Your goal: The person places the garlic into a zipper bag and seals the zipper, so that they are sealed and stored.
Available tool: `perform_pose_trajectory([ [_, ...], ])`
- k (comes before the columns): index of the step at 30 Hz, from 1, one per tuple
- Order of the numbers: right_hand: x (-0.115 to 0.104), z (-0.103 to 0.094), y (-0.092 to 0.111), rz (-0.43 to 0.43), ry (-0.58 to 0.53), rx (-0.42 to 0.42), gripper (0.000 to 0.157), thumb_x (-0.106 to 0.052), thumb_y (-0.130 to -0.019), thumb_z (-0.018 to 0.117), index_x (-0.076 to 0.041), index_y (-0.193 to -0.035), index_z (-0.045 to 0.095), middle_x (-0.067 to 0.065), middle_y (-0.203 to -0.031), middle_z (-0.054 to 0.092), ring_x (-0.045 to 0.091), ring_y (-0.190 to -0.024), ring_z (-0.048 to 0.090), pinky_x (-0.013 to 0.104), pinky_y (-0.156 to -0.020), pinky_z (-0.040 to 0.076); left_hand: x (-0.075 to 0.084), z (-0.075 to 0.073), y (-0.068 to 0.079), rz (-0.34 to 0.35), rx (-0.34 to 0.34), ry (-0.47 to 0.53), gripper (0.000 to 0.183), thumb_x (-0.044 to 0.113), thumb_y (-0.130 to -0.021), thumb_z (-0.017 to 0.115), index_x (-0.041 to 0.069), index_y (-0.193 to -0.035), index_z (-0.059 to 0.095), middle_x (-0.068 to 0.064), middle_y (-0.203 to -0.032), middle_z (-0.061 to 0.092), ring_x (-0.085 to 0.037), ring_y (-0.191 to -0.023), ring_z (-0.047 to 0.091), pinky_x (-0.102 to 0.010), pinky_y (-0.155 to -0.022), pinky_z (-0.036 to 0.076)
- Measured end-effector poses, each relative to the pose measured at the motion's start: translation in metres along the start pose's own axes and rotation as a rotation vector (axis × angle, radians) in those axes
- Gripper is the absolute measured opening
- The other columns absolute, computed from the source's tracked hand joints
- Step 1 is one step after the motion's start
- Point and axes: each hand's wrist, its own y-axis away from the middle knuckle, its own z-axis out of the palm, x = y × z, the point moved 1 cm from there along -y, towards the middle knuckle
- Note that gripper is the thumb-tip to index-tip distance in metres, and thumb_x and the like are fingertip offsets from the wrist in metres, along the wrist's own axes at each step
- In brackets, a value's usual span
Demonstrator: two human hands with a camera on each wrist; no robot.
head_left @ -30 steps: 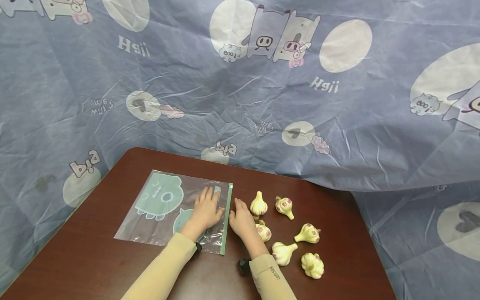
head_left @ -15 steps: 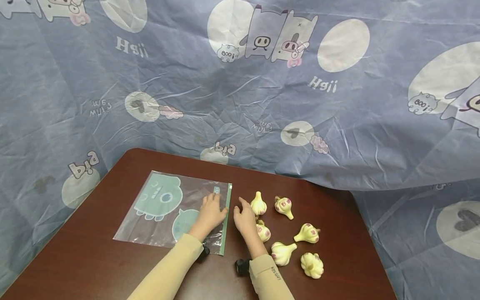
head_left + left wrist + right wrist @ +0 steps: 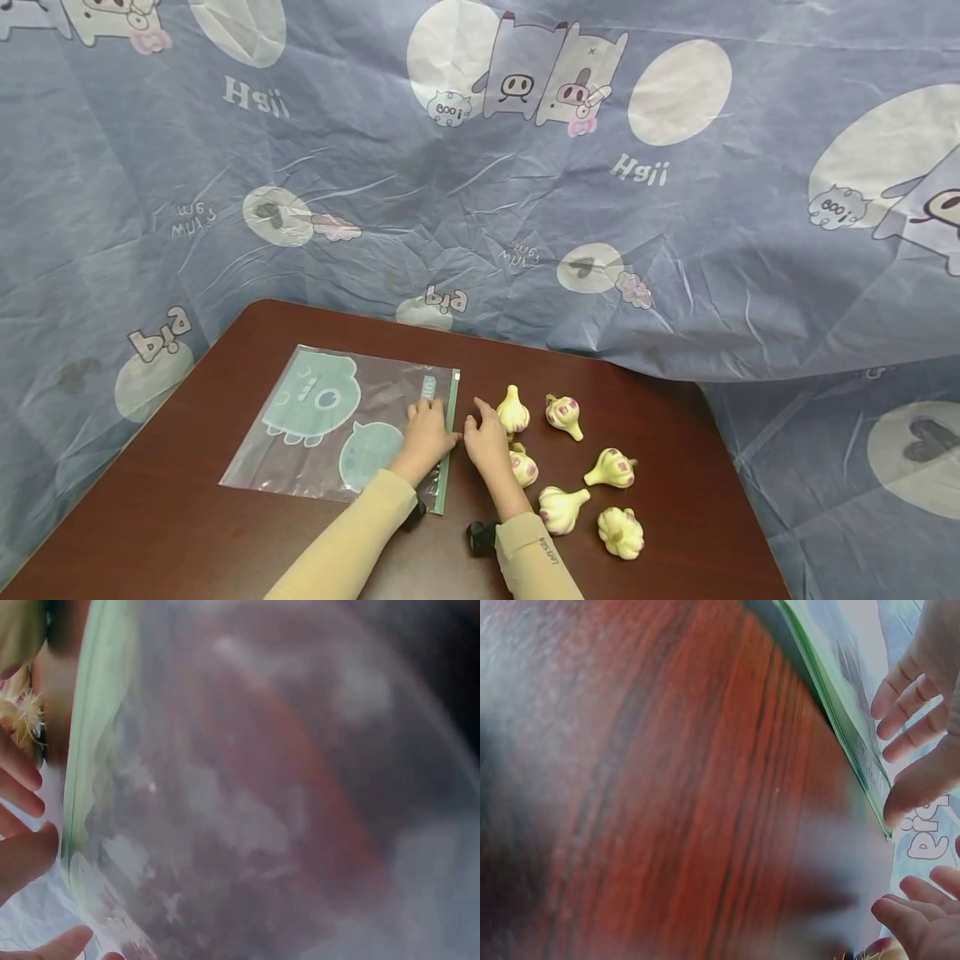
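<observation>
A clear zip bag point(image 3: 300, 467) with teal cartoon prints lies flat on the table, its green zip edge point(image 3: 441, 492) toward the right. My left hand point(image 3: 424, 435) rests on the bag beside that edge, fingers slightly bent and thumb reaching across the green strip. Just right of the strip, my right hand point(image 3: 489, 443) holds nothing, its fingers loosely extended toward the left hand. In the right wrist view the left thumb point(image 3: 922, 784) overlaps the green edge. Nearest to the right hand are two garlic bulbs, one upright point(image 3: 513, 413) and one partly hidden by the hand point(image 3: 523, 468).
Further right on the brown table point(image 3: 675, 450) lie more garlic bulbs: one at the back point(image 3: 564, 415), one at the right point(image 3: 612, 470), one by the right sleeve point(image 3: 559, 510) and one nearest the front point(image 3: 621, 533). A blue patterned cloth point(image 3: 450, 192) hangs behind.
My left hand has slid forward-right toward me along the bag, from flat spread fingers to bent ones, thumb now over the green edge. My right hand has shifted slightly, its index finger lifting apart.
</observation>
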Motion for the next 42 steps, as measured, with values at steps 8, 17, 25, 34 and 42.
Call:
perform_pose_trajectory([
  [8, -0.001, 0.002, 0.001, -0.024, 0.011, -0.033, 0.041, -0.008, -0.096, 0.050, 0.001, -0.136, 0.054, 0.023, -0.139, 0.055, 0.041, -0.132, 0.048, 0.056, -0.109, 0.041, -0.005, 0.001, -0.002, -0.022, 0.010, 0.052, 0.048, 0.016, -0.078, 0.083, -0.004, -0.115, 0.060, -0.025, -0.118, 0.055, -0.044, -0.109, 0.049, -0.054, -0.090, 0.048],
  [17, -0.004, 0.005, 0.001, -0.129, 0.078, -0.100, 0.044, -0.007, -0.097, 0.051, 0.000, -0.140, 0.051, 0.020, -0.143, 0.052, 0.039, -0.133, 0.049, 0.055, -0.107, 0.044, -0.022, -0.009, -0.008, -0.070, -0.024, 0.262, 0.034, 0.005, -0.083, 0.073, -0.001, -0.116, 0.065, -0.018, -0.111, 0.060, -0.033, -0.097, 0.060, -0.043, -0.081, 0.056],
  [25, -0.008, 0.012, 0.002, -0.329, 0.250, -0.164, 0.045, -0.010, -0.098, 0.054, -0.003, -0.142, 0.049, 0.014, -0.153, 0.044, 0.039, -0.144, 0.035, 0.054, -0.103, 0.048, -0.035, -0.014, -0.009, -0.045, -0.037, 0.316, 0.035, 0.001, -0.081, 0.075, -0.003, -0.115, 0.066, -0.019, -0.111, 0.061, -0.035, -0.100, 0.064, -0.042, -0.084, 0.058],
  [34, -0.010, 0.013, 0.006, -0.523, 0.526, -0.239, 0.038, -0.009, -0.097, 0.057, 0.002, -0.134, 0.058, 0.015, -0.148, 0.049, 0.034, -0.143, 0.038, 0.049, -0.113, 0.041, -0.040, -0.015, -0.010, -0.049, -0.024, 0.283, 0.031, 0.001, -0.076, 0.079, -0.004, -0.105, 0.070, -0.016, -0.102, 0.062, -0.027, -0.091, 0.066, -0.036, -0.080, 0.058],
  [42, -0.013, 0.015, 0.010, -0.546, 0.751, -0.355, 0.037, -0.010, -0.099, 0.052, 0.003, -0.133, 0.058, 0.013, -0.148, 0.050, 0.029, -0.141, 0.043, 0.046, -0.112, 0.043, -0.045, -0.016, -0.011, -0.066, 0.005, 0.271, 0.017, -0.004, -0.071, 0.067, -0.002, -0.087, 0.070, -0.012, -0.088, 0.060, -0.023, -0.081, 0.060, -0.033, -0.074, 0.054],
])
